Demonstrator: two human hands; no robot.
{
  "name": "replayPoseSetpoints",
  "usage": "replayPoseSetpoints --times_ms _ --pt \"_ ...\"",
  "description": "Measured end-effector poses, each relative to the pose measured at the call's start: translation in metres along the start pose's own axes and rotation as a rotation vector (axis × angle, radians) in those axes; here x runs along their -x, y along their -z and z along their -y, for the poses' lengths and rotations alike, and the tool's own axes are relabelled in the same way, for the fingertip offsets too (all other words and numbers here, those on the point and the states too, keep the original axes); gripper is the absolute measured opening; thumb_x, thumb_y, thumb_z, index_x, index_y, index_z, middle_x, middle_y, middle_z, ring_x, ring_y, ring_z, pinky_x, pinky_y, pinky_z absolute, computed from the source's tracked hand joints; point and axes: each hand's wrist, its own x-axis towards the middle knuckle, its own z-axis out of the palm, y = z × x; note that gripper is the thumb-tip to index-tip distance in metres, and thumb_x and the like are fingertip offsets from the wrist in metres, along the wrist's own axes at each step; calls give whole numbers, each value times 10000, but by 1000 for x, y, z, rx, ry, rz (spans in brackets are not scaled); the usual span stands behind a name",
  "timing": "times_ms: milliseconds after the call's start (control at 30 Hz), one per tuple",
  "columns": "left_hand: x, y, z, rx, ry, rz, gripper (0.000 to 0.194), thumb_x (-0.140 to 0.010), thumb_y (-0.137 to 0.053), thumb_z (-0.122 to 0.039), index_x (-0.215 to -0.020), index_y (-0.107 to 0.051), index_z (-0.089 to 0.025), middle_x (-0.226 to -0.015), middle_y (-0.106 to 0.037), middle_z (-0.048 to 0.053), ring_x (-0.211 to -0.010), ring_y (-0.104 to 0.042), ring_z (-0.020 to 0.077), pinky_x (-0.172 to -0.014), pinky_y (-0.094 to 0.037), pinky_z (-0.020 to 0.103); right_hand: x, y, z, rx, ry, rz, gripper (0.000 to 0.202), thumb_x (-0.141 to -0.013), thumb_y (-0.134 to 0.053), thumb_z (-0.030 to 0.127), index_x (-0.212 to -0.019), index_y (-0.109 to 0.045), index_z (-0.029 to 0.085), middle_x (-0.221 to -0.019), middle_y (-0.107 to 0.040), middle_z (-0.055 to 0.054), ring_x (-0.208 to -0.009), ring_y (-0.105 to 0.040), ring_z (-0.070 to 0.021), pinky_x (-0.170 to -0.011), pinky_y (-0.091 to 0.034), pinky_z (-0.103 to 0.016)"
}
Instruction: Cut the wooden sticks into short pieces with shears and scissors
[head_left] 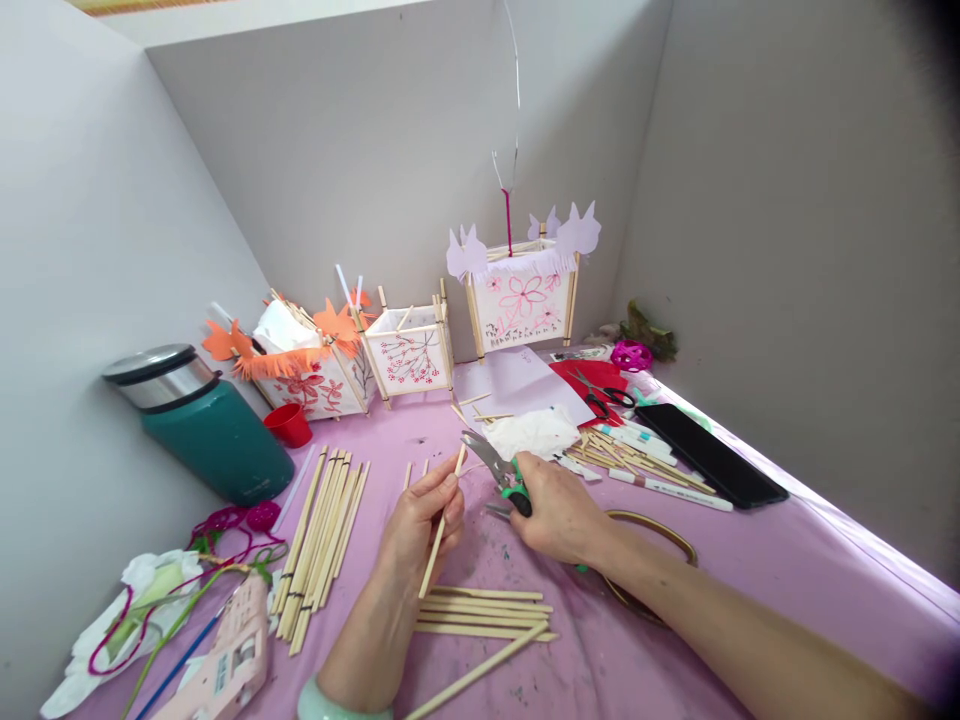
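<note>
Between the thumb and fingers of my left hand (pixel 416 525) is a thin wooden stick (pixel 432 562), tilted with its top end up near the blades. My right hand (pixel 559 512) grips green-and-black scissors (pixel 487 455), their blades pointing left toward the stick's upper end. Whether the blades touch the stick I cannot tell. Below my left hand several loose wooden sticks (pixel 487 630) lie side by side, with one slanting across. To its left rest wooden sticks (pixel 319 545) in a row, some bound with dark bands.
Paper lanterns (pixel 409 355) on stick frames stand along the back wall, one hung from a wire (pixel 517 90). A teal bottle (pixel 217 435), red cup (pixel 289 425) and pink glue gun (pixel 232 650) are at left. At right lie a phone (pixel 709 455), marker (pixel 671 490) and brass-coloured ring (pixel 675 535).
</note>
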Motion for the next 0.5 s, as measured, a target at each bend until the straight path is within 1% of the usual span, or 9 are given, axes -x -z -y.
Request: replayPoseSetpoints --times_ms 200,367,433,500 --pt "0 1 -2 -24 -23 4 560 -679 -757 -277 -1197 -607 -126 -455 -410 -87 -367 -205 29 -357 -104 169 -3 -2 -3 -3 -6 -4 172 -754 -583 254 -856 -455 201 -799 -621 -56 -740 -567 -209 -615 -292 -277" --pt "-1 1 -1 -124 -33 -45 622 -669 -758 -321 -1232 -596 -112 -444 -433 -85 -343 -232 28 -369 -118 192 -1 1 -1 -27 52 -28 220 -725 -604 228 -890 -460 209 -941 -597 -53 -866 -541 -200 -709 -336 -270" --pt "-2 1 0 -176 -42 -67 664 -656 -764 -346 -1250 -590 -106 -438 -444 -82 -337 -258 32 -375 -130 200 0 1 -1 -44 58 -33 237 -711 -617 226 -890 -462 208 -952 -586 -60 -883 -530 -206 -732 -342 -275" --pt "-3 3 1 -220 -52 -79 689 -650 -766 -367 -1261 -586 -105 -433 -441 -82 -334 -272 36 -379 -130 205 0 1 -2 -60 51 -33 228 -708 -618 225 -871 -459 209 -923 -583 -59 -850 -528 -204 -712 -340 -275"
